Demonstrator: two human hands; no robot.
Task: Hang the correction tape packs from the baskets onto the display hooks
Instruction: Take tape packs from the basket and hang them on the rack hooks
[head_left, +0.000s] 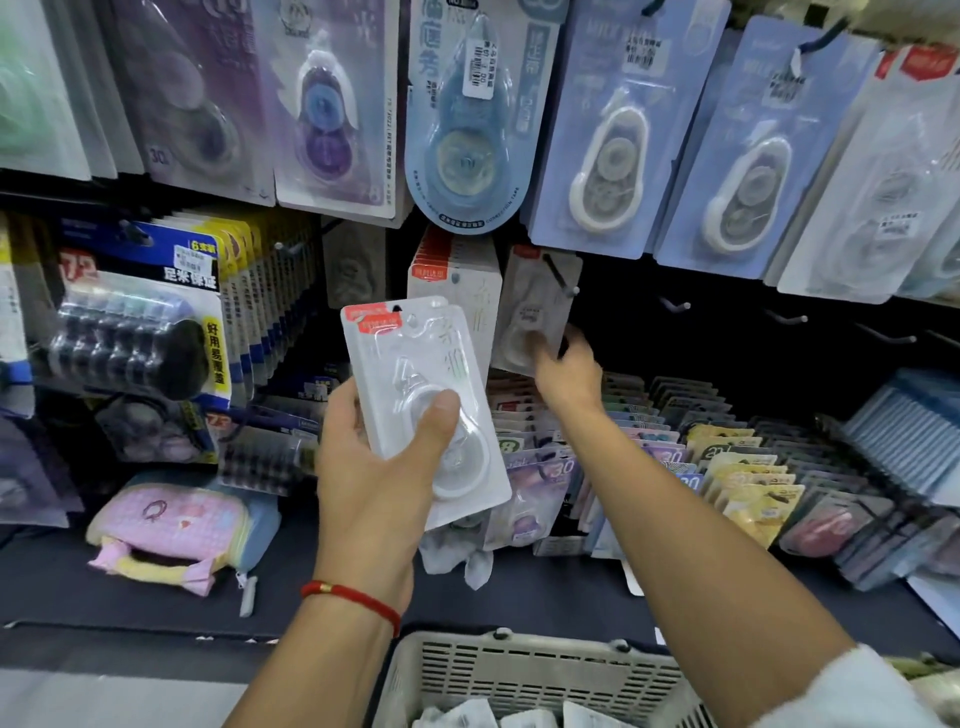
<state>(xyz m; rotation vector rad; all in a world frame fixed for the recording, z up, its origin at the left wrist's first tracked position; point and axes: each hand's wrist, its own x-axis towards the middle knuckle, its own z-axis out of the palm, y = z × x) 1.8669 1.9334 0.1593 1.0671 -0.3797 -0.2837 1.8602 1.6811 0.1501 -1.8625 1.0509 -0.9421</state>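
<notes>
- Correction tape packs (415, 384) sit in my left hand (374, 467) at the middle of the frame: a small stack, at least two judging by the two red header strips offset at the top, white card backs with clear plastic blisters over white dispensers.
- My left hand grips the stack low down, thumb curled across the blister bulge at the front, fingers wrapped behind the card.
- My right hand (563, 366) reaches up right of centre and pinches the lower end of one more pack (535, 312), which is on or at the dark display hook (558, 275); blur keeps me from saying whether the hook is through its hole.
- Handling, as I judge it: each pack looks light, mostly card and thin plastic. The card should be fairly stiff along its length but would bend if squeezed at a corner. The blister looks smooth and likely slippery, and stacked packs can slide over each other.
- Best hold, I think, is the lower half, pinched front and back, which leaves the small hang hole in the top edge free to meet the hook tip.
- That hole is the weak spot; forcing it at an angle could tear the card.
- More white packs lie in the pale slotted basket (519, 675) at the bottom of the frame.
- Bare hooks (675, 305) stand out along the dark panel to the right.
- Other carded tapes hang across the top of the frame, and rows of packs fill the shelf (467, 597) below.
</notes>
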